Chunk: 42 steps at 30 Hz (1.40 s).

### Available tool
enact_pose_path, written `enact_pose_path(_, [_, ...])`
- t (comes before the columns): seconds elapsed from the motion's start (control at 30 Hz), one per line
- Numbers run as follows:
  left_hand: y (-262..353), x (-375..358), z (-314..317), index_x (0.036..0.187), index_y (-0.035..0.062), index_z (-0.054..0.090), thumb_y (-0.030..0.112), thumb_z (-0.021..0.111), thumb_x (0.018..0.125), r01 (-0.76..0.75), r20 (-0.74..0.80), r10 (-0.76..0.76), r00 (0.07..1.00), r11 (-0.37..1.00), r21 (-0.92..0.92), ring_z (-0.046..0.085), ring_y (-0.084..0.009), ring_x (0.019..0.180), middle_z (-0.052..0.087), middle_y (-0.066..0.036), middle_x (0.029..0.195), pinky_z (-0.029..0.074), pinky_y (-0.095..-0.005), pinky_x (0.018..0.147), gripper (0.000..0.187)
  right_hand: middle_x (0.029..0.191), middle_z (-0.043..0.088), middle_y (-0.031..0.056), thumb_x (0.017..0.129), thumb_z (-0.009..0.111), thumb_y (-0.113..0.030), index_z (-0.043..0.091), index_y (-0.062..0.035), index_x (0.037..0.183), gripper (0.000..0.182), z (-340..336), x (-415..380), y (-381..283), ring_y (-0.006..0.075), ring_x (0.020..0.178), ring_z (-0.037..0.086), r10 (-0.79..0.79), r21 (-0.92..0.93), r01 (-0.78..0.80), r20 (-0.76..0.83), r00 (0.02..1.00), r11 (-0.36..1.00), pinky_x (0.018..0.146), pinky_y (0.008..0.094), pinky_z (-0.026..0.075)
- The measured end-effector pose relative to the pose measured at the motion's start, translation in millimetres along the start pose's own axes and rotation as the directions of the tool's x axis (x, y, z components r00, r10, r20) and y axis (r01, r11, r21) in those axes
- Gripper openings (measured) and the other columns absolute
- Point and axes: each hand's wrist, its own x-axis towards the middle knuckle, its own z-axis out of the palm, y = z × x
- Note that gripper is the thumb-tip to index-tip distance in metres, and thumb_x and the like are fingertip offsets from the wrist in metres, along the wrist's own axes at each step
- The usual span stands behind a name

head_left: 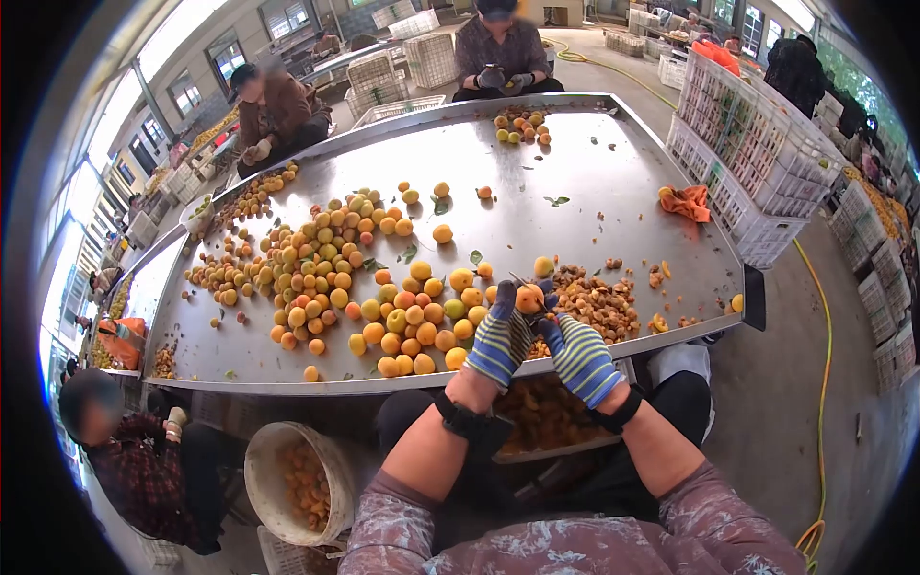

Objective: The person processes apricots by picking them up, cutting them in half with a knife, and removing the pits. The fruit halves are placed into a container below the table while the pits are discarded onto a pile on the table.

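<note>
My left hand [502,335], in a blue-and-yellow striped glove with dark fingertips, is closed on an orange apricot [528,299] above the near edge of the table. My right hand [579,351], gloved alike, presses its closed fingers against the fruit's right side. A thin pointed thing [518,279] shows at the top of the apricot; which hand holds it is hidden. Just beyond my right hand lies a heap of brown apricot stones [599,299]. Whole apricots [422,326] spread to the left of my left hand.
The metal table [537,220] has a raised rim. Beneath my hands is a tray of apricot pieces [546,417]; a white bucket [257,470] holds more. Stacked crates [747,144] stand right, near an orange cloth [686,203]. Several people sit around; a yellow hose [826,383] crosses the floor.
</note>
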Motion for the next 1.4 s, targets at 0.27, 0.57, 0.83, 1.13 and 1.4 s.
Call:
enact_pose_path(0.27, [12,-4,-1,0.129,0.0024,0.033,0.01,0.065,0.082,-0.063,-0.026,0.064,0.998,0.997,0.034,0.055,-0.0339,0.107,0.048,-0.026,0.124,0.047,-0.0461,0.093,0.057,0.068,0.059,0.0236,0.092,0.05,-0.029,0.058,0.0017,0.085,0.032,5,-1,1,0.0411,0.069,0.058,-0.025,-0.044,0.029,0.08,0.996,0.999,0.058,0.0467,0.044])
enact_pose_path(0.57, [9,-8,5,0.124,0.0036,0.039,0.027,0.063,0.085,-0.08,0.091,0.084,0.992,0.996,-0.043,0.05,-0.0353,0.116,0.048,-0.023,0.125,0.042,-0.0454,0.099,0.051,0.069,0.058,0.0248,0.09,0.055,-0.025,0.06,0.0036,0.089,0.029,-2,0,-4,0.0404,0.066,0.058,-0.023,-0.061,0.025,0.038,0.999,0.998,0.055,0.0439,0.044])
enact_pose_path(0.83, [11,-9,5,0.12,-0.0019,0.048,0.037,0.061,0.086,0.035,0.124,-0.042,0.991,0.998,0.057,0.057,-0.0295,0.104,0.055,-0.019,0.118,0.047,-0.0409,0.091,0.054,0.069,0.059,0.0234,0.091,0.053,-0.027,0.058,0.0026,0.09,0.031,-4,-1,2,0.0403,0.067,0.058,-0.054,-0.066,0.059,0.071,0.996,0.996,0.056,0.0462,0.045])
enact_pose_path(1.13, [7,-8,10,0.118,0.0013,0.048,0.031,0.063,0.085,-0.081,0.146,0.059,0.988,0.985,0.152,0.056,-0.0322,0.109,0.057,-0.018,0.115,0.049,-0.0417,0.09,0.046,0.067,0.059,0.023,0.091,0.052,-0.03,0.057,0.0024,0.087,0.033,-12,0,10,0.0397,0.069,0.059,-0.026,-0.048,0.033,0.136,0.99,0.998,0.058,0.0465,0.045])
enact_pose_path(1.4, [-3,3,-1,0.118,-0.0022,0.046,0.032,0.061,0.087,0.04,-0.002,-0.04,0.999,0.986,0.159,0.06,-0.029,0.1,0.058,-0.019,0.111,0.055,-0.0385,0.08,0.049,0.066,0.059,0.0219,0.091,0.051,-0.027,0.055,-0.0015,0.088,0.026,1,-5,11,0.0398,0.064,0.058,-0.013,-0.208,0.029,0.079,0.997,0.978,0.056,0.048,0.045])
